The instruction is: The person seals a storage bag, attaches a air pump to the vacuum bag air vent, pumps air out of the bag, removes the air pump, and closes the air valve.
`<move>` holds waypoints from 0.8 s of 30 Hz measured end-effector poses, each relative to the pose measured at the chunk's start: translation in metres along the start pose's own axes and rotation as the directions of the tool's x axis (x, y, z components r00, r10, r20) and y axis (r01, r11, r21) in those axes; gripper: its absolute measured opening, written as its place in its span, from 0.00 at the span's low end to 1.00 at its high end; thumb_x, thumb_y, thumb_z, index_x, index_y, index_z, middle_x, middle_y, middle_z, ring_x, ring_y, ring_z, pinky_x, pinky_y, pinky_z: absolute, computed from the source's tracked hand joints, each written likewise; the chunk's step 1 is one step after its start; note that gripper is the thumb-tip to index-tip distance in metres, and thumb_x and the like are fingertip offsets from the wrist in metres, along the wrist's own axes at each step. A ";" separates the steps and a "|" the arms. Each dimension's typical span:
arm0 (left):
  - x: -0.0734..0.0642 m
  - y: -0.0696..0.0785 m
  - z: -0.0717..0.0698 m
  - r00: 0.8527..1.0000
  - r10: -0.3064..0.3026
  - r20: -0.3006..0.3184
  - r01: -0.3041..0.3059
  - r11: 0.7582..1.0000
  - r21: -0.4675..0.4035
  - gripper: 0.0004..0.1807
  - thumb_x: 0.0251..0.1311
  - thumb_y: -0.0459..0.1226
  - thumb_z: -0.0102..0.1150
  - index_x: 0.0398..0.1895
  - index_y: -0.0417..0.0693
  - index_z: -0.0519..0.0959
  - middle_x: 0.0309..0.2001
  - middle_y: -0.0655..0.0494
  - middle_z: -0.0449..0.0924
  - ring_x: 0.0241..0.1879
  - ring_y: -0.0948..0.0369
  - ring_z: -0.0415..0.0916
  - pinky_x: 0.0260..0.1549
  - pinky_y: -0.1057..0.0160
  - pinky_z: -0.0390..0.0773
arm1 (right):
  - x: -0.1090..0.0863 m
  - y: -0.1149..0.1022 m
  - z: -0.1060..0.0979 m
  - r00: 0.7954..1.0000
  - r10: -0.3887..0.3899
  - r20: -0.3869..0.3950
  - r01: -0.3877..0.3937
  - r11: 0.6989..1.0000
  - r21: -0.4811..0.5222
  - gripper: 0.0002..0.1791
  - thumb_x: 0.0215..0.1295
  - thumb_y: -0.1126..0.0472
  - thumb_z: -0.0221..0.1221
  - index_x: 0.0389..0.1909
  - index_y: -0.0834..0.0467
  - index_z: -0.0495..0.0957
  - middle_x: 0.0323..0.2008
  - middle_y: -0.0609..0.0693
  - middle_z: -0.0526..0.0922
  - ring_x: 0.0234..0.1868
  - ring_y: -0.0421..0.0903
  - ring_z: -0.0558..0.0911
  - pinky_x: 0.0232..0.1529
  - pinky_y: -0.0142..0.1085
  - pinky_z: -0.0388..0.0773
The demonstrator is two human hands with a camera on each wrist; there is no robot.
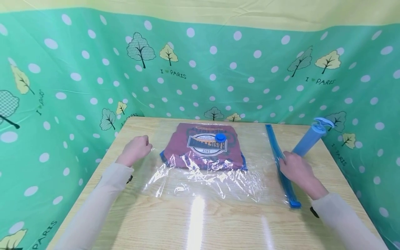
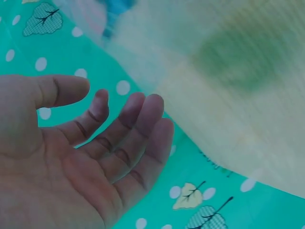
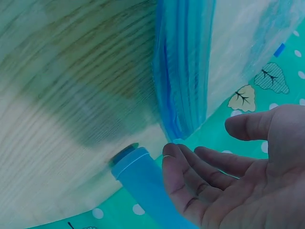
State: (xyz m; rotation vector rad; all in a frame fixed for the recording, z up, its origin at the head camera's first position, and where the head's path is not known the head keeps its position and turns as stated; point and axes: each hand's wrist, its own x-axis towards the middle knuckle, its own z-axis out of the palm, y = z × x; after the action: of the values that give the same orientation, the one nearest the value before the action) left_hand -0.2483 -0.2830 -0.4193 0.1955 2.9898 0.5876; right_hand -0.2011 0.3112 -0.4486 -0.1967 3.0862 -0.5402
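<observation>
A transparent plastic bag (image 1: 256, 152) lies flat on the surface, a ribbed blue zip strip (image 1: 283, 173) along its right side and a round blue valve (image 1: 220, 138) above the folded maroon printed garment (image 1: 204, 152) inside. Right of the strip, a blue cylindrical plastic pump (image 1: 307, 140) slants, handle uppermost.

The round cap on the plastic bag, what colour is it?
The cap is bright blue; the head view shows it best.

garment (image 1: 178, 146): maroon | pump (image 1: 309, 140): blue | valve cap (image 1: 220, 138): blue | cloth (image 1: 203, 81): green, white-dotted | table (image 1: 232, 224): pale wood-grain
</observation>
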 end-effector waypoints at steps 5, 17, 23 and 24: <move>-0.004 -0.009 0.005 0.997 -0.044 0.070 0.041 0.999 0.034 0.14 0.74 0.37 0.50 0.48 0.32 0.75 0.41 0.38 0.81 0.35 0.47 0.77 0.35 0.46 0.80 | -0.002 0.004 0.000 0.998 0.043 0.045 -0.044 0.999 0.012 0.29 0.80 0.60 0.49 0.65 0.84 0.65 0.56 0.82 0.74 0.42 0.65 0.81 0.41 0.61 0.80; -0.012 -0.027 0.024 0.983 -0.103 0.151 0.104 0.995 0.000 0.31 0.75 0.39 0.49 0.73 0.29 0.58 0.39 0.34 0.80 0.36 0.44 0.79 0.40 0.41 0.80 | -0.010 0.009 0.000 0.979 0.099 0.178 -0.125 0.982 0.140 0.32 0.82 0.59 0.46 0.70 0.84 0.57 0.56 0.83 0.75 0.50 0.71 0.83 0.41 0.57 0.83; -0.010 -0.034 0.028 0.981 -0.090 0.170 0.109 0.988 -0.110 0.37 0.74 0.35 0.48 0.79 0.32 0.47 0.23 0.49 0.68 0.19 0.57 0.65 0.22 0.56 0.72 | -0.008 0.015 0.004 0.980 0.091 0.176 -0.118 0.981 0.153 0.31 0.82 0.60 0.47 0.69 0.85 0.58 0.54 0.82 0.76 0.48 0.70 0.83 0.41 0.56 0.84; -0.010 -0.034 0.029 0.982 -0.081 0.172 0.103 0.986 -0.127 0.37 0.73 0.34 0.48 0.79 0.32 0.47 0.22 0.51 0.67 0.19 0.58 0.64 0.21 0.57 0.71 | -0.009 0.016 0.004 0.980 0.092 0.178 -0.121 0.980 0.157 0.31 0.82 0.61 0.47 0.69 0.85 0.58 0.54 0.82 0.76 0.48 0.70 0.83 0.41 0.56 0.84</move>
State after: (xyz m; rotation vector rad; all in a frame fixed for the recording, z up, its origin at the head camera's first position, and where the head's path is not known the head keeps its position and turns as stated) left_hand -0.2384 -0.3049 -0.4581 0.0902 2.7689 0.7231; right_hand -0.1943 0.3255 -0.4579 -0.0704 2.8493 -0.7323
